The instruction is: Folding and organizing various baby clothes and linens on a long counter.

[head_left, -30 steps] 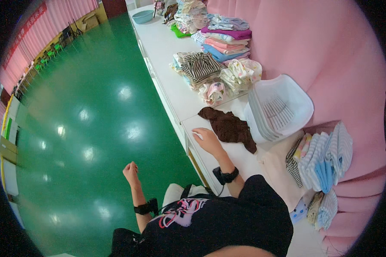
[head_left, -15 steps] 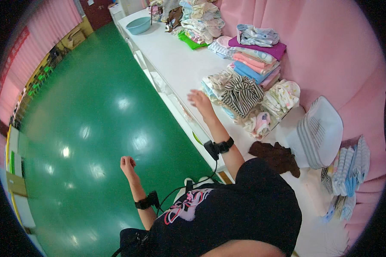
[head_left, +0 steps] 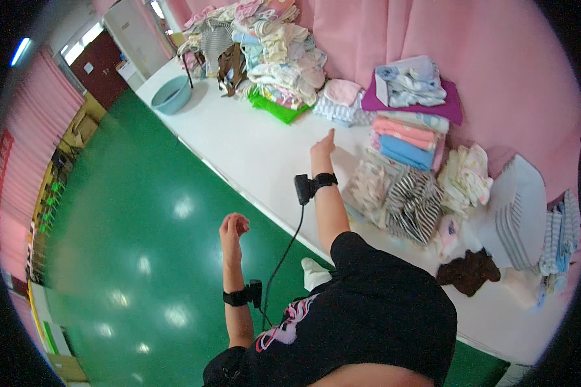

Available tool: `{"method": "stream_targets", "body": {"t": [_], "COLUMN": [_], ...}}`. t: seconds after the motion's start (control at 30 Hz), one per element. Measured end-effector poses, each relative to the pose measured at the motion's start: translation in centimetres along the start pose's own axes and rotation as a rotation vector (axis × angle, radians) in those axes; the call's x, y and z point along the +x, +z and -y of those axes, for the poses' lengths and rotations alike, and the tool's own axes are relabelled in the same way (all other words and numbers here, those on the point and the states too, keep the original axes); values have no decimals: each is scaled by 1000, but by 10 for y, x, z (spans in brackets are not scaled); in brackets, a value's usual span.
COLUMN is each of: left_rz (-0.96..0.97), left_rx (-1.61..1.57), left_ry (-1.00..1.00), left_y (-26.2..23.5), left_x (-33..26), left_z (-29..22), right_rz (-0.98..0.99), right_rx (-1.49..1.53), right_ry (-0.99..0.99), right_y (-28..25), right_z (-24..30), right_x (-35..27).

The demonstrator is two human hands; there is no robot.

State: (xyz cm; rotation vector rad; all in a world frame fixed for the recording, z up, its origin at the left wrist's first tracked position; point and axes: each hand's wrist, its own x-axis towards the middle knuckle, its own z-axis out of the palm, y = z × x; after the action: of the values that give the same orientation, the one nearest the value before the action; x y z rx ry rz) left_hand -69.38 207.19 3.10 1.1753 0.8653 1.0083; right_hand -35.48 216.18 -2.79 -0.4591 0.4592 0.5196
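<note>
Table bearing clothes | floor shining green | right hand reaching nearer green cloth than before | left hand hovering | grips unclear

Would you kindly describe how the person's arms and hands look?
The left hand and right hand are bare. Black straps bearing small black boxes circle both wrists; a dark cable runs from the right box. The sleeves are black and short.

A folded blue-and-white cloth bundle lies on the white table, a pale pink cloth on top. Near it, a neatly folded stack shows coral and blue layers.
</note>
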Motion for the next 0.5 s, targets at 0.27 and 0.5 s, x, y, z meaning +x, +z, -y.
{"method": "stream_targets", "body": {"t": [0.27, 0.5], "left_rz": [-42, 140], "left_rx": [-12, -33], "left_ry": [-109, -274], "left_y": [-39, -33], "left_x": [136, 247], "left_z": [5, 29], "right_rz": [-299, -412], "right_rx": [-168, -191], "right_ry": [-290, -437], "right_y": [67, 91], "right_z": [5, 14], "right_x": [109, 162]}}
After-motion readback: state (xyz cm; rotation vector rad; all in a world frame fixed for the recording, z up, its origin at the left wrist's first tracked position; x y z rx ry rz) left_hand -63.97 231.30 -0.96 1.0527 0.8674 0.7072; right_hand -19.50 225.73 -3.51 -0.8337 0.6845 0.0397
